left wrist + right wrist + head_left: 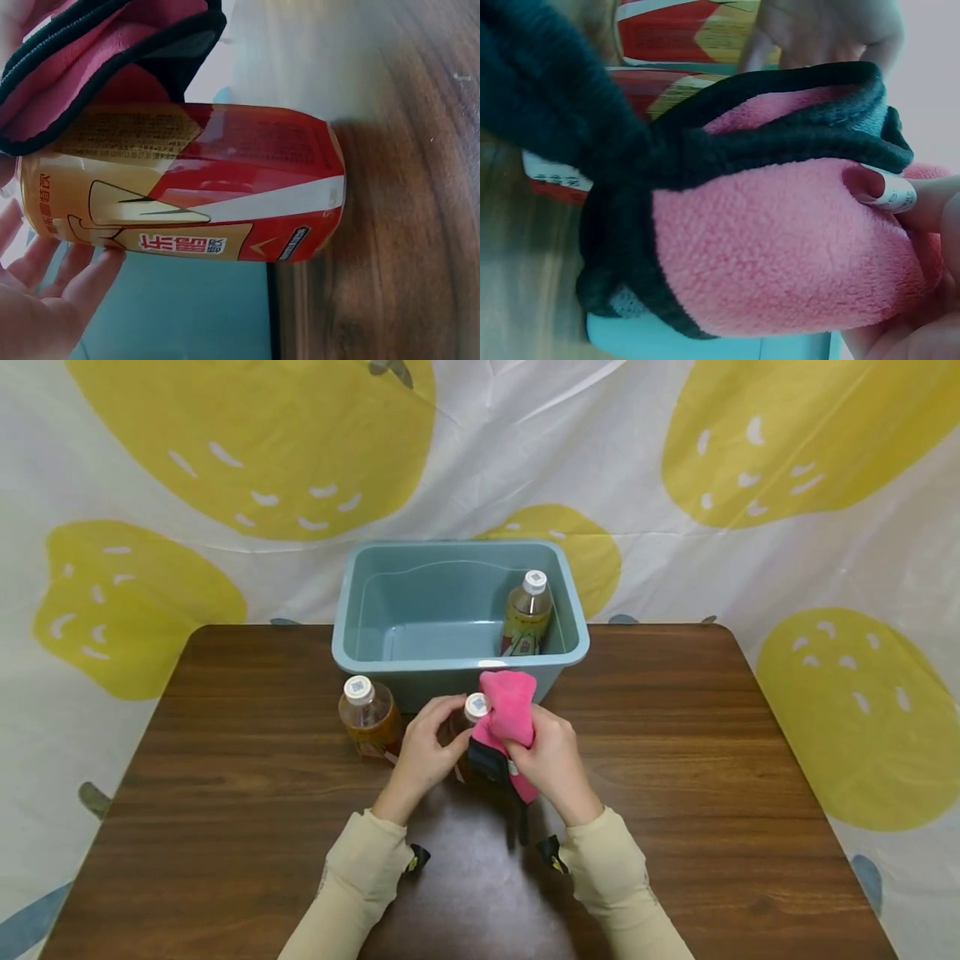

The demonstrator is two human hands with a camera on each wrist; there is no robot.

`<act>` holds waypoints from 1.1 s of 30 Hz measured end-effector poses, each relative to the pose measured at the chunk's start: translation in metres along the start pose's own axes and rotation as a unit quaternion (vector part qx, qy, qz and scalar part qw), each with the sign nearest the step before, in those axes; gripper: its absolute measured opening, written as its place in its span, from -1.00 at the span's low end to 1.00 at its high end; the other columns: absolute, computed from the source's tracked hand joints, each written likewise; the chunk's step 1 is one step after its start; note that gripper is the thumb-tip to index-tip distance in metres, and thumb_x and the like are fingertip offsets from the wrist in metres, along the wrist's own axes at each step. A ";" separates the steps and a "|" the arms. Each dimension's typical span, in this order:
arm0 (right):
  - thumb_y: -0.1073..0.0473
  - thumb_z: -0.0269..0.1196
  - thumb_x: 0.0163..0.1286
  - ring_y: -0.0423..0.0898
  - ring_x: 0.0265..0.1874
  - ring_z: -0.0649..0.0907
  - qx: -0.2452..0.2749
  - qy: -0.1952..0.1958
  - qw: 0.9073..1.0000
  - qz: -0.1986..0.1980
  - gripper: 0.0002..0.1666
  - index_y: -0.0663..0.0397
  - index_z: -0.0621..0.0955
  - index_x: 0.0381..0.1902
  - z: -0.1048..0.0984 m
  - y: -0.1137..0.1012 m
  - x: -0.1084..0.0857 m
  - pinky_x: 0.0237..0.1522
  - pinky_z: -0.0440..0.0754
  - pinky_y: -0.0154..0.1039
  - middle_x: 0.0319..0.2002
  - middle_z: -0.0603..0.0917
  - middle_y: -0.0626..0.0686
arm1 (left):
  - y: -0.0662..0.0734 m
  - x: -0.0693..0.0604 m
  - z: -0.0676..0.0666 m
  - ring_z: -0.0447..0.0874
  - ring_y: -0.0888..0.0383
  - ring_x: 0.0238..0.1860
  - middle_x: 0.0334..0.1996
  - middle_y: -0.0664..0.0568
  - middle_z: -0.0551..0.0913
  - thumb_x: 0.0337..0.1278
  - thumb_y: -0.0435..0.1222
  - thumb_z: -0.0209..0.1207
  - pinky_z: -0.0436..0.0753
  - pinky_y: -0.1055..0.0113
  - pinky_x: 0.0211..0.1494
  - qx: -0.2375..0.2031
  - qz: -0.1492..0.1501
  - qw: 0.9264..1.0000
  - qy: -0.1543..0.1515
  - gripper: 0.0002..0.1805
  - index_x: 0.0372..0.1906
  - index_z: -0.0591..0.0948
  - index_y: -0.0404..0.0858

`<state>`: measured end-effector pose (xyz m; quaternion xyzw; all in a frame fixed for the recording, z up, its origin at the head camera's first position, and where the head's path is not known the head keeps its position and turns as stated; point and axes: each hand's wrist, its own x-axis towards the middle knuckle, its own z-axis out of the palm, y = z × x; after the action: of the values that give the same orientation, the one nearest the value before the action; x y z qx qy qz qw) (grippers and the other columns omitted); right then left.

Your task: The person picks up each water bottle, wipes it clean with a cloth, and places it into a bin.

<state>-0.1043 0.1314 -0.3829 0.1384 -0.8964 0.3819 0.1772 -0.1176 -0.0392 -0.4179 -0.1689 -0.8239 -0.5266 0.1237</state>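
A drink bottle with a red and gold label [225, 187] stands upright on the table, in front of the blue bin. My left hand [427, 752] holds it around its upper part, thumb on the near side. In my right hand [555, 756] is a bunched pink cloth with dark edging [512, 706], gripped between thumb and fingers. That cloth lies against the bottle's right side, as the left wrist view shows. A white tag [896, 193] pokes out near the right thumb. Part of the bottle is hidden behind the hands and cloth in the head view.
The blue bin [457, 665] stands at the table's back edge, with one capped bottle [527, 618] upright in its right end. Another capped bottle [371, 722] stands left of my left hand. Behind the wooden table [720, 793] hangs a yellow-patterned sheet [300, 443].
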 end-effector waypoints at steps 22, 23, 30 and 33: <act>0.39 0.34 -0.10 -0.05 -0.70 0.48 0.011 0.000 1.000 0.020 -0.83 0.26 0.51 -0.60 0.013 0.027 -0.026 -0.60 0.48 -0.14 -0.68 0.56 0.11 | 0.000 -0.004 0.009 0.53 -0.01 -0.04 -0.07 -0.15 0.56 -0.10 -0.37 0.30 0.53 0.15 0.00 -0.048 -0.050 0.997 0.031 -0.60 -0.05 0.57 -0.34; 0.40 0.34 -0.12 -0.04 -0.70 0.48 0.008 -0.001 1.000 0.018 -0.82 0.26 0.50 -0.61 0.017 0.031 -0.029 -0.60 0.48 -0.12 -0.68 0.56 0.12 | 0.000 -0.004 0.008 0.53 -0.01 -0.05 -0.07 -0.14 0.56 -0.10 -0.37 0.30 0.54 0.14 -0.01 -0.048 -0.049 0.997 0.032 -0.60 -0.05 0.57 -0.34; 0.40 0.33 -0.12 -0.10 -0.70 0.47 -0.027 -0.052 0.997 0.054 -0.82 0.20 0.49 -0.63 0.048 0.061 -0.053 -0.60 0.47 -0.18 -0.68 0.57 0.08 | -0.001 -0.004 0.009 0.52 -0.01 -0.05 -0.08 -0.15 0.56 -0.10 -0.35 0.30 0.55 0.13 -0.03 -0.049 -0.047 0.997 0.029 -0.62 -0.07 0.57 -0.34; 0.40 0.32 -0.11 -0.07 -0.68 0.49 -0.025 -0.054 0.997 0.057 -0.85 0.21 0.51 -0.61 0.052 0.065 -0.055 -0.59 0.49 -0.16 -0.66 0.58 0.10 | -0.001 -0.003 0.009 0.51 0.00 -0.03 -0.07 -0.15 0.55 -0.09 -0.35 0.29 0.54 0.13 -0.01 -0.052 -0.051 0.997 0.028 -0.61 -0.06 0.57 -0.34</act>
<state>-0.0906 0.1427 -0.4812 0.1030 -0.9203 0.3610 0.1101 -0.1154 -0.0319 -0.4237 -0.1179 -0.7992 -0.5788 0.1107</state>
